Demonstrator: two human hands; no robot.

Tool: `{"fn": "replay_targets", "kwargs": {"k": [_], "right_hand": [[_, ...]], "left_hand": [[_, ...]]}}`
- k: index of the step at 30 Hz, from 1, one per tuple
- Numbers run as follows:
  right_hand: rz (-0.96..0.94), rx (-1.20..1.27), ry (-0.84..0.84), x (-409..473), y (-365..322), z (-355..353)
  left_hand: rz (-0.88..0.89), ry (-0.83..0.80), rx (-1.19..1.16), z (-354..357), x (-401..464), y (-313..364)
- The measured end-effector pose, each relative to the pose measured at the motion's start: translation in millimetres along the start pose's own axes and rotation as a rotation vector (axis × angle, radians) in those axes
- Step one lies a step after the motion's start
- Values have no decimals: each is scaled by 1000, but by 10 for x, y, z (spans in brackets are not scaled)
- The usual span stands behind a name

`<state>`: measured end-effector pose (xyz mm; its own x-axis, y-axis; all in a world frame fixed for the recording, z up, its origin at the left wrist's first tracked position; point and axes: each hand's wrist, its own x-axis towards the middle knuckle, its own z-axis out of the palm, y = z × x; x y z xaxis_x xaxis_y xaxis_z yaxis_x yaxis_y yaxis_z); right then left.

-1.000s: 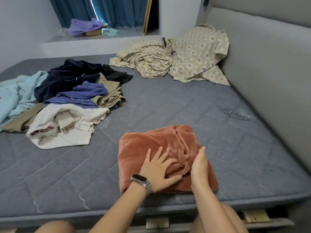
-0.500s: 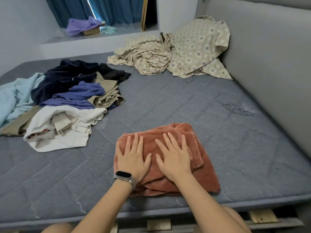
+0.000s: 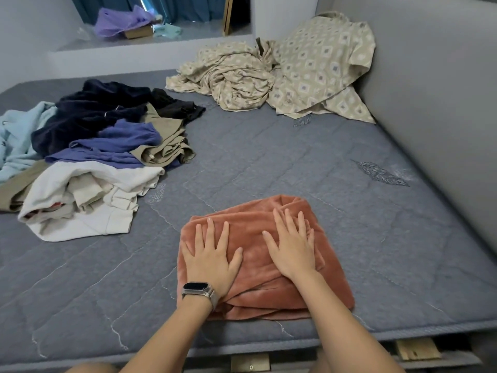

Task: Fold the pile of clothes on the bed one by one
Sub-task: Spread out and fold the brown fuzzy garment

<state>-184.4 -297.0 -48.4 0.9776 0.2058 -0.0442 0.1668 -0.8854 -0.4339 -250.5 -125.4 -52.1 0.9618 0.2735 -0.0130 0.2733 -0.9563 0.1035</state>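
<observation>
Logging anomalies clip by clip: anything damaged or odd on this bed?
Yes. The mattress has a frayed, scuffed patch near its right side, and a smaller one by the patterned sheet. Otherwise, both hands press flat on the folded rust-coloured garment.

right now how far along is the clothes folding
Done: no finished stack is visible anywhere. In hand: the rust-coloured garment lies folded into a rough rectangle near the mattress edge, with the left hand and right hand pressing it flat. Left: the whole pile of clothes on the left is still crumpled and unfolded.
</observation>
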Motion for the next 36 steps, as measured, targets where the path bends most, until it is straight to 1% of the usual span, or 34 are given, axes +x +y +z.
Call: {"fn": "replay_targets", "kwargs": {"k": [2, 3, 5, 6, 7, 8, 9, 11, 12, 14, 17, 21, 24, 25, 27, 29, 31, 33, 36], "right_hand": [[-34, 72, 14, -8, 72, -40], [-55, 146, 51, -23, 104, -76], [-45, 305, 194, -38, 163, -180], [9, 307, 263, -46, 190, -234], [99, 245, 309, -71, 209, -290], [198, 178, 315, -100, 228, -348], [307, 155, 268, -115, 260, -392], [495, 265, 58, -107, 359, -408], [533, 352, -34, -92, 405, -413], [516, 526, -117, -34, 518, -410], [459, 655, -208, 3, 611, -436], [448, 621, -289, 130, 715, -392], [449, 628, -454, 280, 773, -464], [456, 650, -513, 313, 773, -500], [473, 710, -585, 341, 748, -534], [515, 794, -571, 297, 676, -549], [579, 868, -517, 192, 549, -563], [626, 909, -491, 106, 342, -647], [643, 924, -537, 75, -98, -929]], "left_hand": [[-1, -17, -42, -46, 12, -12], [-8, 9, -103, -80, 8, -31], [-58, 88, -298, -153, -36, -88], [-113, 139, -410, -187, -68, -132], [-194, 182, -527, -200, -97, -191], [-313, 177, -657, -202, -124, -262], [-444, 108, -794, -220, -144, -326], [-671, -105, -1053, -291, -156, -428], [-709, -221, -1168, -323, -147, -459], [-696, -353, -1324, -364, -128, -495], [-678, -419, -1372, -351, -89, -517], [-617, -500, -1391, -275, 22, -574], [-557, -548, -1390, -276, 94, -603], [-549, -584, -1407, -283, 123, -620], [-577, -713, -1493, -338, 187, -655], [-622, -798, -1573, -423, 227, -673], [-693, -781, -1584, -517, 220, -693], [-765, -720, -1591, -700, 196, -738], [-836, -633, -1630, -1185, 71, -929]]}}
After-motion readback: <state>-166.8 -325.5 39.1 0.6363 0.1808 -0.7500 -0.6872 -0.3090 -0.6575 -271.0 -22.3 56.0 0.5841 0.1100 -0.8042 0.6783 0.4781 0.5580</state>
